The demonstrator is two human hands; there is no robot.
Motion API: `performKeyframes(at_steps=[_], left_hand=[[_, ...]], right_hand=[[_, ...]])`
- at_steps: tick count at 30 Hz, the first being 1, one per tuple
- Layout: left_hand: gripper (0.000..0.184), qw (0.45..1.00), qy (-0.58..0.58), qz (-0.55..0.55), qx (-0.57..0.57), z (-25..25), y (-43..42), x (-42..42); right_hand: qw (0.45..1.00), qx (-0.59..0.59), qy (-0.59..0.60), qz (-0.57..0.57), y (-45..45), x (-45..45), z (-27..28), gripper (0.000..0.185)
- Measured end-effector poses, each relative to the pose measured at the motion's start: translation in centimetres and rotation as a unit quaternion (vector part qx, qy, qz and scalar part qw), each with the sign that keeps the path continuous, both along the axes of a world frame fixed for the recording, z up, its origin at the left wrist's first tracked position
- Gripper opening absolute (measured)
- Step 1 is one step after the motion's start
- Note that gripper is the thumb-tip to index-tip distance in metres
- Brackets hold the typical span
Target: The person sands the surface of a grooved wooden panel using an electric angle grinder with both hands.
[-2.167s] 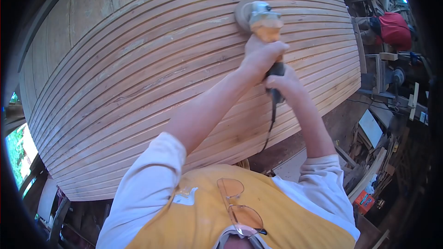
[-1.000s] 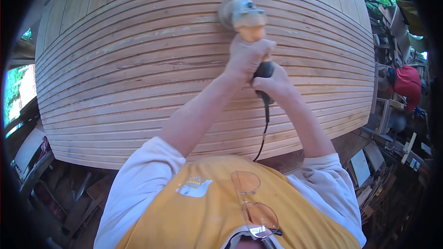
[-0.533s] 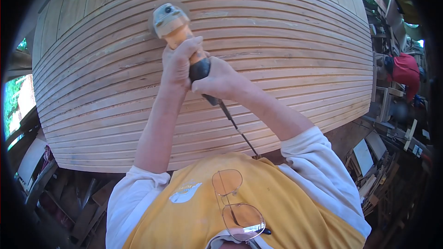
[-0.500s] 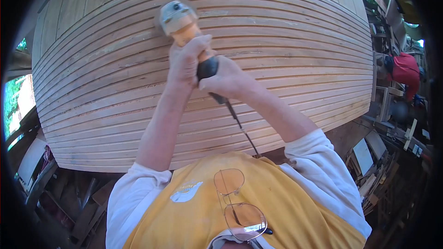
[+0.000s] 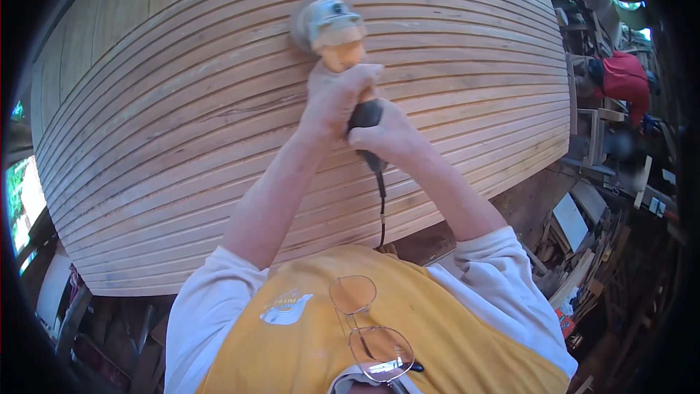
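Observation:
An angle grinder (image 5: pixel 341 40) with an orange body, dark rear handle and metal head is in both my hands. My left hand (image 5: pixel 332 98) is wrapped round the body just behind the head. My right hand (image 5: pixel 392 133) grips the dark handle further back. The round disc under the head is blurred and partly hidden; it lies at or just above a large wooden panel (image 5: pixel 182 168) of narrow strips with grooves between them. From the handle a black cord (image 5: pixel 383 204) runs back toward my body.
Wider, smooth boards (image 5: pixel 117 14) border the grooved panel along the far side. To the right, a person in a red top (image 5: pixel 625 76) bends over among timber. Stacked wood offcuts (image 5: pixel 583 263) lie at the lower right. Eyeglasses (image 5: pixel 379 350) hang at my chest.
The grinder has moved right across the grooved strips, with both hands still round it. My view has turned a little, so the panel sits further left and tilted.

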State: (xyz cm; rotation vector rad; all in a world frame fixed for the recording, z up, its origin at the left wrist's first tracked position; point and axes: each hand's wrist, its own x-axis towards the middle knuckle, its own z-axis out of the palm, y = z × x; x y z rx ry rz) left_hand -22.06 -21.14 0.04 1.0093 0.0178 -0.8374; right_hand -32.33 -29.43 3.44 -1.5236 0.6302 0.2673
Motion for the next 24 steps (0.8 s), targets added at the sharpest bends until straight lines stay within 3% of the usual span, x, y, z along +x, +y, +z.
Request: performKeyframes(at_steps=[2,9,13,19,24], left_hand=[[0.021,0.998,-0.036,-0.051,0.005,-0.7,-6.0,-1.7],[0.024,0.985,-0.059,-0.163,-0.001,-1.4,-24.5,-5.3],[0.03,0.975,-0.047,-0.21,0.054,-0.5,-28.1,-5.5],[0.024,0.992,-0.066,-0.094,0.048,-0.2,-15.7,-0.8],[0.019,0.995,-0.018,0.087,-0.046,0.1,1.7,3.7]], right_hand=[[0.997,0.042,0.048,-0.038,-5.3,-3.2,0.2,0.026],[0.979,-0.034,0.086,-0.182,-19.5,-8.0,0.2,0.032],[0.977,-0.051,0.06,-0.2,-23.3,-9.6,-0.4,0.033],[0.993,-0.006,0.048,-0.109,-14.0,-3.2,-0.1,0.029],[0.995,-0.016,0.045,0.084,0.1,4.8,0.2,0.029]])
